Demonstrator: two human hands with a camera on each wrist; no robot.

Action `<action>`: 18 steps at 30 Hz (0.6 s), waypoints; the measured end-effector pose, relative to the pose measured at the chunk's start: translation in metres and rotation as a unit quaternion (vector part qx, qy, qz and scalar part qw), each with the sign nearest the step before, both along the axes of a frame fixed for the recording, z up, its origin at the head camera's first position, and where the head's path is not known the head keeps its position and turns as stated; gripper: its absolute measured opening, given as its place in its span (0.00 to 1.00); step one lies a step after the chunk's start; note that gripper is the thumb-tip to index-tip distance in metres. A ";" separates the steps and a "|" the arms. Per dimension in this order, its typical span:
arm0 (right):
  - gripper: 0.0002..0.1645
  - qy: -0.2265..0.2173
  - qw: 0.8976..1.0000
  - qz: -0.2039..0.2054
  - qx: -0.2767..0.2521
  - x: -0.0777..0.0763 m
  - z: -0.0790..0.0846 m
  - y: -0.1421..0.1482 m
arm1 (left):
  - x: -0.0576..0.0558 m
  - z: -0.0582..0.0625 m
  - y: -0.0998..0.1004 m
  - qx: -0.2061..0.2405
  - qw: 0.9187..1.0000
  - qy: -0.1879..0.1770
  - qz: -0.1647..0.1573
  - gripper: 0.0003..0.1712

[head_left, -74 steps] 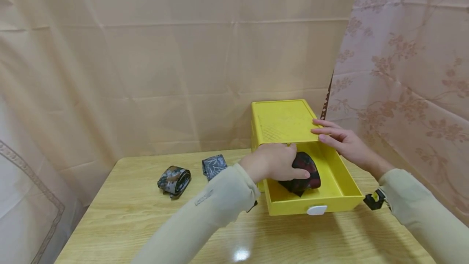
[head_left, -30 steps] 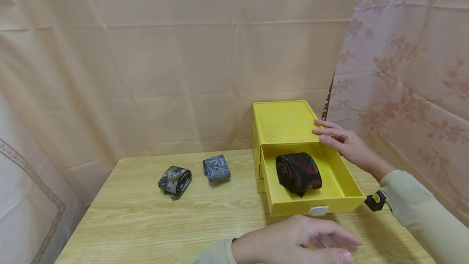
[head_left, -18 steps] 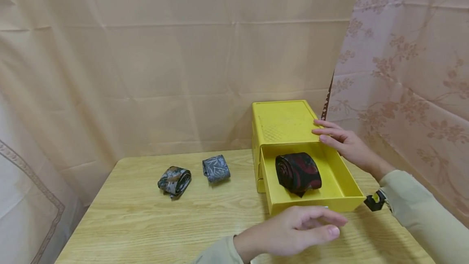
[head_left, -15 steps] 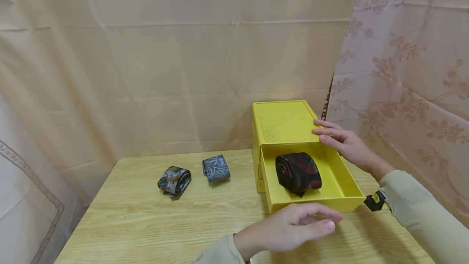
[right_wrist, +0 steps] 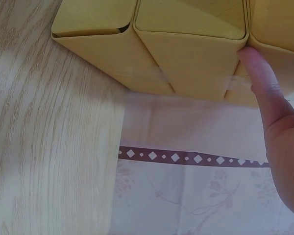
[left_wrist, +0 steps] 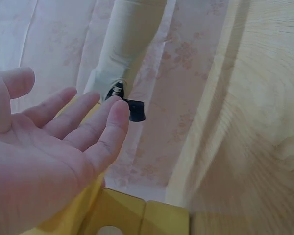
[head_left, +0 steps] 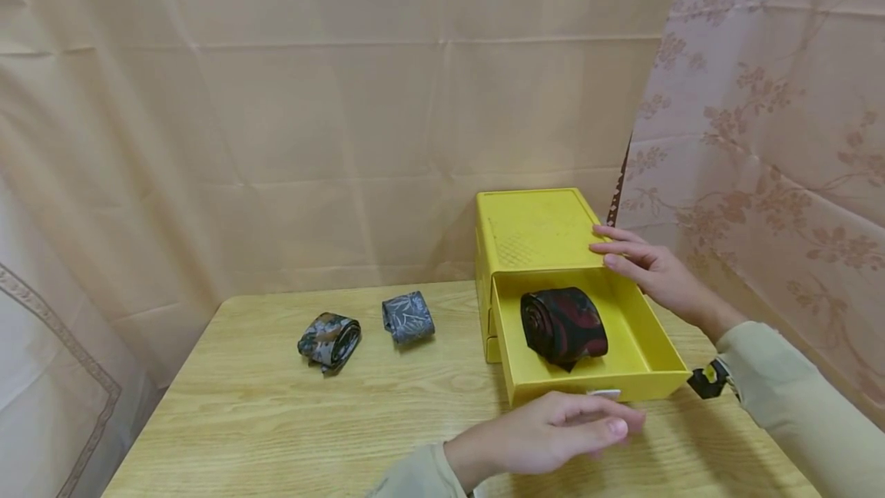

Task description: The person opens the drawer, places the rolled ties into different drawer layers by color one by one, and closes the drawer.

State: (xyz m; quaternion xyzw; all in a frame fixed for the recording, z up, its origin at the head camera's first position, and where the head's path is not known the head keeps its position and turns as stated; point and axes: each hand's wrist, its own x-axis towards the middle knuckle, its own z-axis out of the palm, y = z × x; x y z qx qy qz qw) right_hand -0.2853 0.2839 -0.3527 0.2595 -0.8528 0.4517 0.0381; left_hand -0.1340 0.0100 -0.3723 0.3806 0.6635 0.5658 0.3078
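Observation:
A rolled dark red and black necktie (head_left: 563,325) lies in the pulled-out top drawer (head_left: 653,340) of a small yellow drawer cabinet (head_left: 539,229). Just in front of the drawer's white handle (head_left: 604,393) is my left hand (head_left: 546,433), its fingers loosely extended and holding nothing; its bare palm (left_wrist: 44,161) shows in the left wrist view. My right hand (head_left: 650,271) rests its fingers on the cabinet's top right edge. In the right wrist view, the right thumb (right_wrist: 262,73) touches the cabinet's side.
Two more rolled neckties lie left of the cabinet on the wooden table (head_left: 276,429): a grey floral one with brown patches (head_left: 329,342) and a blue-grey leaf-patterned one (head_left: 409,318). A beige curtain (head_left: 332,137) hangs behind, a pink floral one (head_left: 781,137) at right.
My left hand has let go of the dark red necktie, drawn back out of the drawer toward me, then come slightly up to the drawer front. The right hand has stayed on the cabinet.

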 end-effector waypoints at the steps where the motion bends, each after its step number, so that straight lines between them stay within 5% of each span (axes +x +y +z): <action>1: 0.20 0.000 1.000 0.000 0.000 0.000 0.000 0.000 | 0.000 -0.002 0.001 -0.001 1.000 -0.006 -0.003 0.24; 11: 0.19 0.012 1.000 0.002 0.001 -0.003 -0.003 0.001 | -0.007 -0.022 0.004 -0.010 0.995 -0.099 -0.019 0.32; 18: 0.19 0.019 1.000 -0.001 0.000 -0.003 -0.004 0.001 | -0.010 -0.031 0.007 0.018 0.982 -0.184 -0.035 0.40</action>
